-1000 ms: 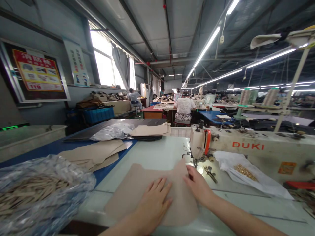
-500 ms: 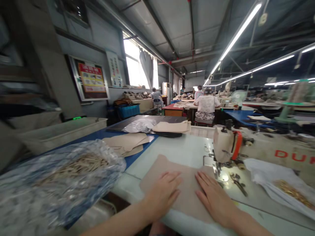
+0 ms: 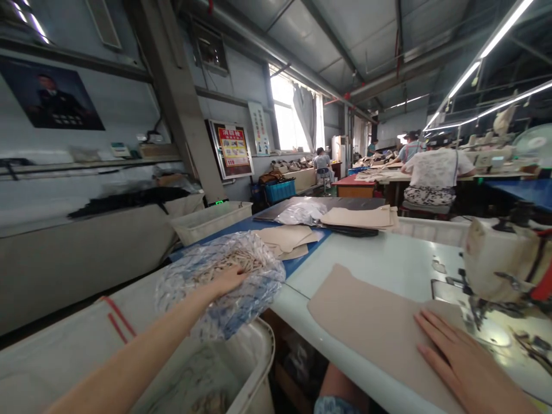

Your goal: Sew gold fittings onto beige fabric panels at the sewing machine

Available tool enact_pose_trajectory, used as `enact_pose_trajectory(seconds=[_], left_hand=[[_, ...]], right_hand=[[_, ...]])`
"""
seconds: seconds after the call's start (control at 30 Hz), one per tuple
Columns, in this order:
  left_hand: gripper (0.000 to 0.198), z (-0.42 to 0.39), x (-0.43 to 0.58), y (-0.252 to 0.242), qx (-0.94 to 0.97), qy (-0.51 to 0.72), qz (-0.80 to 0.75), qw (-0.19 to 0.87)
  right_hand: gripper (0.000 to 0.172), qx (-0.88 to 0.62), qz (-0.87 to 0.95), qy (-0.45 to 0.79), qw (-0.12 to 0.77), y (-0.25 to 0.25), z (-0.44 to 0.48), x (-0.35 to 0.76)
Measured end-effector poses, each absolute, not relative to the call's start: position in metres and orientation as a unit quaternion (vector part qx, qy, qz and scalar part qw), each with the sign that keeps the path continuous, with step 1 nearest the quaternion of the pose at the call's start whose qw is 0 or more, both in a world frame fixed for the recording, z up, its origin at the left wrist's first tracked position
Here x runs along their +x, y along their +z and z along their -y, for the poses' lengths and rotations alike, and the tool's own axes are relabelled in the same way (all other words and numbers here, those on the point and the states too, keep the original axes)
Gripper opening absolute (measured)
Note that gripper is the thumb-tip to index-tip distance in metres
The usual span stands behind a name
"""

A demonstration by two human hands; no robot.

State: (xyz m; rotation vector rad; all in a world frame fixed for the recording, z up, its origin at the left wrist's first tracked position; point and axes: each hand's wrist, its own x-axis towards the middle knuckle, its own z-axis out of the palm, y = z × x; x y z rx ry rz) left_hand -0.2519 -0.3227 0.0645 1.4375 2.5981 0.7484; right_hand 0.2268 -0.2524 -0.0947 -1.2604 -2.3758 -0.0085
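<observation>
A flat beige cut panel [image 3: 371, 322] lies on the pale table in front of the sewing machine [image 3: 495, 270]. My right hand [image 3: 461, 351] rests flat on its right part, fingers stretched out, close to the needle area. Over to the left, my left hand [image 3: 230, 280] reaches into an open clear plastic bag [image 3: 263, 290] and touches a heap of small beige strips [image 3: 215, 265]. Its fingertips are partly hidden among the strips, so I cannot make out whether they grip any.
Beyond the bag lie more beige cut pieces [image 3: 287, 237] and a stack of panels [image 3: 360, 217] beside crumpled plastic [image 3: 302, 211]. A white bin [image 3: 263, 339] stands below on the left. Metal tools [image 3: 530, 345] lie right of the needle. A person [image 3: 435, 172] sits farther back.
My left hand has left the panel and moved left into the bag of strips. My right hand stays on the panel. The view has swung left.
</observation>
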Motion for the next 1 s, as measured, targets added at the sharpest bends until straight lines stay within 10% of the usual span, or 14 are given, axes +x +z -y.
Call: enact_pose_trajectory(seconds=[0.57,1.0], left_hand=[[0.031,0.307,-0.259,0.072,0.497,0.287,-0.799,0.182],[0.014,0.308,-0.266,0.081,0.463,0.251,-0.849,0.038]], right_hand=[[0.060,-0.472,0.858,0.021,0.203,-0.087,0.257,0.225],[0.059,-0.480,0.852,0.044,0.207,-0.079,0.261,0.222]])
